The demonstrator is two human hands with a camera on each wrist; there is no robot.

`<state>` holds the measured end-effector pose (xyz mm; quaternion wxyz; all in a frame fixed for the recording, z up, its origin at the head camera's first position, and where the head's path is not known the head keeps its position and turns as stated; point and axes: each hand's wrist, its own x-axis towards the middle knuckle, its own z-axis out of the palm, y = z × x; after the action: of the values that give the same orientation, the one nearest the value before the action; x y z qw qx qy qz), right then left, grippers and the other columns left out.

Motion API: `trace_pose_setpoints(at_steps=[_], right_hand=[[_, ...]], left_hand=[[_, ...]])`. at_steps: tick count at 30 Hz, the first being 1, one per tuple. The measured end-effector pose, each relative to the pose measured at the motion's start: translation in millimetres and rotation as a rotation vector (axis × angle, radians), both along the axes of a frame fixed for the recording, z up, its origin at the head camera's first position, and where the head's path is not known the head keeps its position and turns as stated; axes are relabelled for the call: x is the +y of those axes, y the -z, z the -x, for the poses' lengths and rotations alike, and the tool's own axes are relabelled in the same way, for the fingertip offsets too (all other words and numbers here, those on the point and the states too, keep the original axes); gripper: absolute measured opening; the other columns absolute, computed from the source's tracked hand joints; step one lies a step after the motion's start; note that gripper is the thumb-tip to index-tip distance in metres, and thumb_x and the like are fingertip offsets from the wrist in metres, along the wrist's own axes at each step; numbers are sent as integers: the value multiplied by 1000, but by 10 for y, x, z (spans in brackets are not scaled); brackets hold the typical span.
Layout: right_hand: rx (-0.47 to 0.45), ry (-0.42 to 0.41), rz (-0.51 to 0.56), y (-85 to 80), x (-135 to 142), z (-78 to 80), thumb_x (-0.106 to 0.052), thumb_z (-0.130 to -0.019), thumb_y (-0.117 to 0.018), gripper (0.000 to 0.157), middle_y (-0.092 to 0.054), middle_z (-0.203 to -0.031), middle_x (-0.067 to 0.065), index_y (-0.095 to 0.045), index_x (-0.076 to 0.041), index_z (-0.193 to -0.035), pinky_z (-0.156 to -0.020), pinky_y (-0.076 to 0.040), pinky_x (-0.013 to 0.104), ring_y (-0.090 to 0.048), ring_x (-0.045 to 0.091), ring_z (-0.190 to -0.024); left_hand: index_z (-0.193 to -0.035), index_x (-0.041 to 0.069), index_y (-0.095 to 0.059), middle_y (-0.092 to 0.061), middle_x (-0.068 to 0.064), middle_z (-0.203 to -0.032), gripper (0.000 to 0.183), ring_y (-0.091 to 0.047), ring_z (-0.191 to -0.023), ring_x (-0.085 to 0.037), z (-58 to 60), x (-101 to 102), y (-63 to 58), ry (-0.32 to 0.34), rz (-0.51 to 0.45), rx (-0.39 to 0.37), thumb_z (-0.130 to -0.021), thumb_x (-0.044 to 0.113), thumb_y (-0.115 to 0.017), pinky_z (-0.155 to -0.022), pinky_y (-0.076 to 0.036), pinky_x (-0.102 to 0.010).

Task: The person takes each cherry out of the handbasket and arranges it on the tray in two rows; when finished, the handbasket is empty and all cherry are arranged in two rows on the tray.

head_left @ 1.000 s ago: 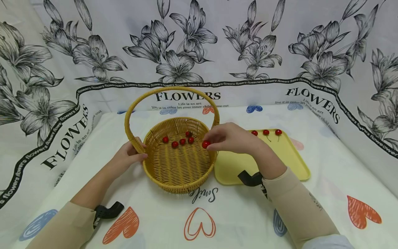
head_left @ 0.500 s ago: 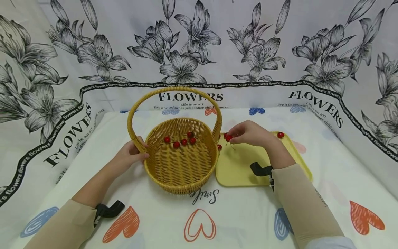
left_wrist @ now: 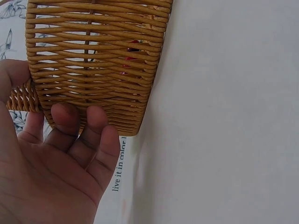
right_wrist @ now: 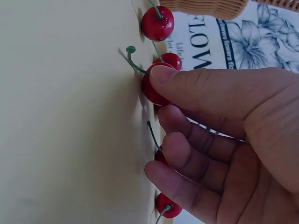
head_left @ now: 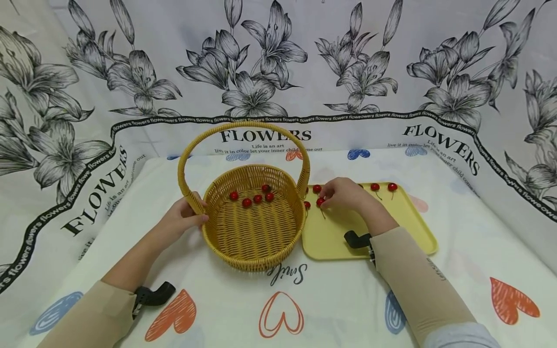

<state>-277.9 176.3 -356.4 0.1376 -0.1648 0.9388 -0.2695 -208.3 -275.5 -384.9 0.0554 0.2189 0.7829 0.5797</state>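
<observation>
My left hand (head_left: 183,218) grips the yellow wicker basket (head_left: 256,263) at the left foot of its arched handle. In the left wrist view the fingers (left_wrist: 100,135) curl against the woven wall. Inside the basket lie several red cherries (head_left: 246,202). My right hand (head_left: 348,195) pinches a cherry (right_wrist: 154,88) at the left part of the yellow tray (head_left: 335,241), thumb on its side, green stem free. Other cherries lie close by, one (right_wrist: 158,23) nearer the basket and one (right_wrist: 168,205) beyond the fingers. Part of the far row is hidden behind my right hand.
The tray stands against the basket's right side. Two cherries (head_left: 384,187) lie along its far right edge. A white cloth (head_left: 217,309) with printed hearts covers the table, and a flower-printed curtain (head_left: 270,63) hangs behind.
My right hand has moved right, from the basket's right rim to the tray, then slightly toward me with a cherry. My left hand keeps its grip on the basket.
</observation>
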Motion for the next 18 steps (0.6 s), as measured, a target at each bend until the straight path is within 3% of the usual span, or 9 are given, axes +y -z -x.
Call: trace_pose_setpoints(at_steps=[11, 18], right_hand=[[5, -22, -8, -52, 17, -2, -18, -90, -80, 26, -68, -94, 5, -72, -5, -111, -80, -48, 37, -58, 22, -87], [23, -35, 98, -262, 95, -60, -24, -93, -77, 36, -67, -93, 6, -70, -2, -121, -76, -48, 37, -58, 23, -86]], left_hand=[[-115, -7, -49, -63, -8, -91, 22, -64, -75, -17, 5, 1, 33, 3, -8, -3, -98, -2, -62, -67, -58, -31], [-114, -9, -49, -64, -7, -90, 22, -64, -75, -16, 18, 4, 15, 18, -8, 2, -97, -3, -61, -67, -58, -31]])
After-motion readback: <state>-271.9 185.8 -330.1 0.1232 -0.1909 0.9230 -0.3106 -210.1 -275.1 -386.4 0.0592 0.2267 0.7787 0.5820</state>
